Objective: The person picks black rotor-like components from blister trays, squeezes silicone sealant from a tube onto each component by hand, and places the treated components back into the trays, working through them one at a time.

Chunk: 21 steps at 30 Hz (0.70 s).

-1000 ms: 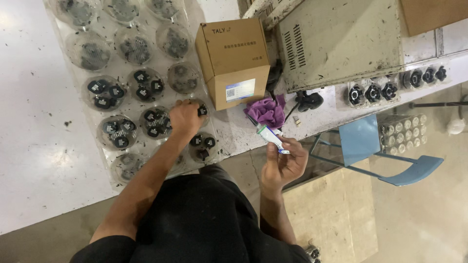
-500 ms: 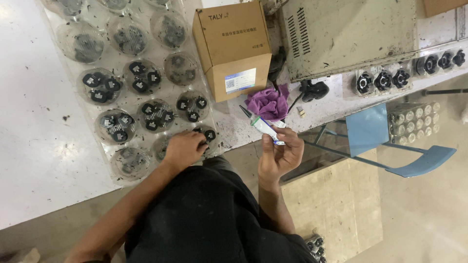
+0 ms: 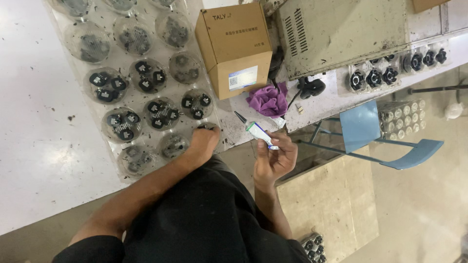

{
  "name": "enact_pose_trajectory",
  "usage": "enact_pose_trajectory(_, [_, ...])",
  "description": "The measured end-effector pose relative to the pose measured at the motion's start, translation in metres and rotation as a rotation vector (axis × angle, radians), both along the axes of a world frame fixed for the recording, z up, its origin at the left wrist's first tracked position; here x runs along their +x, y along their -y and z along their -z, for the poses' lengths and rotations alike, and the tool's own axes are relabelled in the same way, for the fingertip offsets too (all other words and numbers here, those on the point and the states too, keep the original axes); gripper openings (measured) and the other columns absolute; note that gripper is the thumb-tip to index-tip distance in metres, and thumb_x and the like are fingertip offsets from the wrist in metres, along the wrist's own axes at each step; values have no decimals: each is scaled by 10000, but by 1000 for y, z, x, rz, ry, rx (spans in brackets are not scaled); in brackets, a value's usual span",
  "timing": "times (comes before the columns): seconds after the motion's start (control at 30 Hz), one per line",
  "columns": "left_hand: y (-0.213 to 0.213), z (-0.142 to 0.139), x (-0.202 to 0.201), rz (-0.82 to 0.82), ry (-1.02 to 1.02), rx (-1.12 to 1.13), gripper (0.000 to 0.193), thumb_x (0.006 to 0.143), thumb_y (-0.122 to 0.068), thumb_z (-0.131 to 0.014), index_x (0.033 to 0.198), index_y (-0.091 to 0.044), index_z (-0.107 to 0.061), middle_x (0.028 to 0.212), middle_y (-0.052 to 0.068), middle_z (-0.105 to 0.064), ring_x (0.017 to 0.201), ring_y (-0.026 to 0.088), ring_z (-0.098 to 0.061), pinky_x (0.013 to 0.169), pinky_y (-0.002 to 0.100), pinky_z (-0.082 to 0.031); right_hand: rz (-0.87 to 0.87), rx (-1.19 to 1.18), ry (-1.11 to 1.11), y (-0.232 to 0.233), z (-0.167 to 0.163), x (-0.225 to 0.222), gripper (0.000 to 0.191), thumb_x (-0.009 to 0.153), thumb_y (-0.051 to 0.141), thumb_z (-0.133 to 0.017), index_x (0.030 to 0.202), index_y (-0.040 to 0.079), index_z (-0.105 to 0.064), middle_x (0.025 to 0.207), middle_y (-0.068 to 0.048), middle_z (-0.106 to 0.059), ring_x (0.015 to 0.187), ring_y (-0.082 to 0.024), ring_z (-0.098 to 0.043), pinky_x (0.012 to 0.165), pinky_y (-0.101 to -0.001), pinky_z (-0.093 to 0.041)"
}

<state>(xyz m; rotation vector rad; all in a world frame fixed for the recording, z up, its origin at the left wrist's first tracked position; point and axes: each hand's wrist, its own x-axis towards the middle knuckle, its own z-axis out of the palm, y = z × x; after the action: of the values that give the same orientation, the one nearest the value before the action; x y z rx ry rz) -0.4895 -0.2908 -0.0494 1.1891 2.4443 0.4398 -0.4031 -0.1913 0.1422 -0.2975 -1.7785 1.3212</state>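
Observation:
A clear plastic blister tray (image 3: 146,53) with round wells lies on the white table (image 3: 39,146); several wells hold small black parts (image 3: 158,114). My left hand (image 3: 202,141) rests on the tray's near edge, fingers curled down over a well, and what they hold is hidden. My right hand (image 3: 273,158) is off the table's edge, closed around a small white tube with a dark pointed nozzle (image 3: 257,131). The nozzle points up and left toward the tray.
A brown cardboard box (image 3: 234,46) stands beside the tray, with a purple cloth (image 3: 268,100) next to it. Behind is a beige metal machine case (image 3: 341,34) and a strip of black knobs (image 3: 390,73). A blue chair (image 3: 363,126) and a board (image 3: 331,204) are below the table's edge.
My left hand has drawn back from a middle well to the near edge of the tray. My right hand with the tube has stayed roughly in place.

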Motion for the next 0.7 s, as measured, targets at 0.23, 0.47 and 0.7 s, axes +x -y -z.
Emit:
enact_pose_trajectory(0.23, [67, -87, -46, -351, 519, 526, 255, 803, -110, -800, 1048, -58, -748, 922, 146, -737, 802, 244, -729, 721, 354, -575, 96, -32, -22, 4, -5, 4, 286, 967, -89, -724, 1142, 11, -522, 1161, -168, -635, 1081, -206, -664, 911, -294, -560])
enact_pose_trajectory(0.47, [112, -154, -72, -656, 1133, 1443, 386, 770, 88, -765, 1072, -58, -574, 1153, 68, -721, 1070, 150, -714, 916, 266, -611, -78, -313, -67, 31, -11, -16, 257, 957, -91, -682, 1127, 23, -527, 1207, -186, -622, 1046, -214, -675, 846, -383, -646])
enact_pose_trajectory(0.7, [137, -174, -127, -795, 262, 1020, 417, 727, 1, -928, 1063, 39, -684, 1117, 94, -743, 844, 121, -721, 701, 244, -602, -303, -100, 32, 59, 12, -65, 332, 935, -164, -716, 1126, 37, -534, 1229, -199, -642, 1110, -215, -668, 939, -332, -600])
